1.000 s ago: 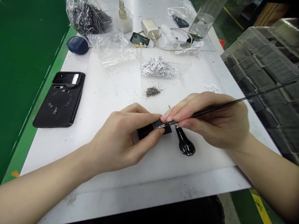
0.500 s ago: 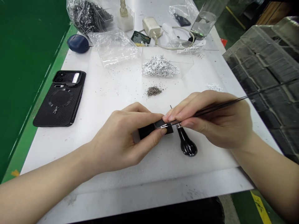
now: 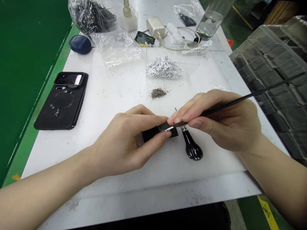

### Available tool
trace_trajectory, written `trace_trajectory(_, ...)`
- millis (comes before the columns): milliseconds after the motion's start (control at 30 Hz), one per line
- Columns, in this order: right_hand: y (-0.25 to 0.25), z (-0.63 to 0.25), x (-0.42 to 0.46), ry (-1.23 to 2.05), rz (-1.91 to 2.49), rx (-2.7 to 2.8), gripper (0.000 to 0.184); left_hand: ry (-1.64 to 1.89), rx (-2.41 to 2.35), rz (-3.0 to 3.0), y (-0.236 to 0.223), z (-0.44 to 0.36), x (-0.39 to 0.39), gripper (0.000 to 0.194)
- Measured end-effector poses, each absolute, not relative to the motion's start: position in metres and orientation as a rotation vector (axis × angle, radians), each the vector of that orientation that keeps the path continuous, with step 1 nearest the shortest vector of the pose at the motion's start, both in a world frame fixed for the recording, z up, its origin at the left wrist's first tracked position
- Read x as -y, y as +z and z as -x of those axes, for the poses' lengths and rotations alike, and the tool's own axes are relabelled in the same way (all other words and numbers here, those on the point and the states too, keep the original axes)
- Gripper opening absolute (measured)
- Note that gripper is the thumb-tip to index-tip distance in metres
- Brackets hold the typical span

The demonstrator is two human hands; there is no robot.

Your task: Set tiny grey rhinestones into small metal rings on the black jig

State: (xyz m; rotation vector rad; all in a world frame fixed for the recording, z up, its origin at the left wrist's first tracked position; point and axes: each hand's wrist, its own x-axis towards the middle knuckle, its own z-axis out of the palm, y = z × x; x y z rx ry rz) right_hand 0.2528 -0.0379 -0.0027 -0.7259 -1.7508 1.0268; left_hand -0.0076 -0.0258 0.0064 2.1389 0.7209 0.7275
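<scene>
My left hand [image 3: 129, 140] is closed on a small black block [image 3: 150, 134], pinching it between thumb and fingers above the white table. A pair of thin black tweezers [image 3: 223, 104] lies in my right hand [image 3: 223, 119], held like a pen. Their bright tips touch or hover just over the block's upper face, by my left fingertips; whether they grip a small part is too fine to see. Under the right fingers rests a tool with a glossy black bulb handle [image 3: 192, 147] and a thin metal shaft, partly hidden.
Beyond my hands lie a pile of tiny metal pieces [image 3: 158, 93] and a clear tray [image 3: 192, 72] of small white parts. A black phone [image 3: 61, 100] lies at left. Plastic bags, a white charger [image 3: 155, 27] and a clear container [image 3: 212, 20] stand behind. Stacked plastic boxes [image 3: 271, 64] flank the right.
The rear end of the tweezers has swung upward, and their two arms now look merged. My right hand has tilted slightly; my left hand and the block stay put.
</scene>
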Motion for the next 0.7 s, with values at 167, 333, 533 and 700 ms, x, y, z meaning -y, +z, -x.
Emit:
trace_trajectory(167,-0.0018,-0.2541,0.0373,1.054,0.714,1.74,0.02,0.715,-0.725,-2.147,0.0065,0.008,0.026,0.021)
trace_trajectory(333,0.0006,-0.2543,0.0343,1.098,0.734,1.751,0.016,0.704,-0.752,-2.165,0.0084,0.0073,0.0274,0.021)
trace_trajectory(533,-0.0028,-0.2533,0.0295,1.034,0.589,1.79,0.016,0.686,-0.77,-2.156,0.0081,0.0077,0.0277,0.022)
trace_trajectory(700,-0.0038,-0.2519,0.029,0.995,0.692,1.599,0.015,0.764,-0.772,-2.123,0.0037,0.0079,0.0275,0.022)
